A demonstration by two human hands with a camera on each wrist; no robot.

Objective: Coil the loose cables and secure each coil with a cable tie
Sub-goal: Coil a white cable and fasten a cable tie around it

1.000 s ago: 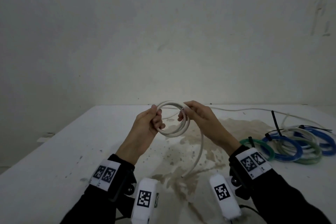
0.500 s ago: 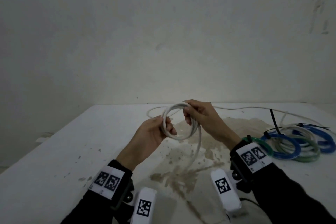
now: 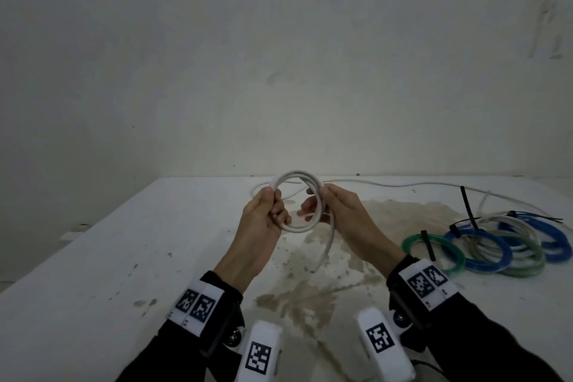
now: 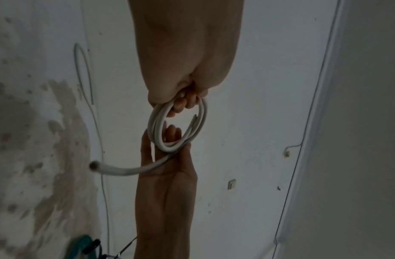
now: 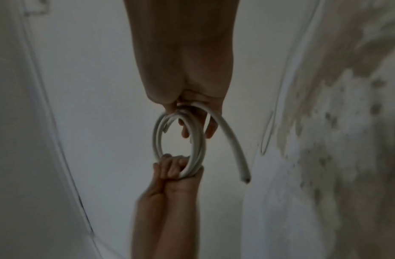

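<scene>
White cable (image 3: pixel 297 201), wound into a small coil of a few turns, is held in the air above the stained middle of the tabletop (image 3: pixel 102 257), nearer its far edge. Left hand (image 3: pixel 263 220) grips the coil's left side, fingers curled through the loop. Right hand (image 3: pixel 338 214) pinches the right side, thumb over the turns.

I note a free tail (image 3: pixel 325 245) hanging from the right-hand side, end just above the tabletop. No cable tie on this coil yet.

Risks, as I judge them:
- The jacket looks stiff; if either grip loosens while reaching for a tie, the turns could spring open.
- The dangling tail may snag or drag when the coil moves, and could pull a turn out.
- Loose black ties (image 3: pixel 468 205) appear only among the finished coils (image 3: pixel 477 253) near the right edge; one hand must let go to fetch one.

View differences: the head view alone shows the finished blue and green coils and a thin loose cable (image 3: pixel 403 184) along the far edge. The left wrist view shows the tail's cut end (image 4: pixel 94 165), and the right wrist view shows the left fingers (image 5: pixel 172 165) bunched around the turns; both are blurred.
</scene>
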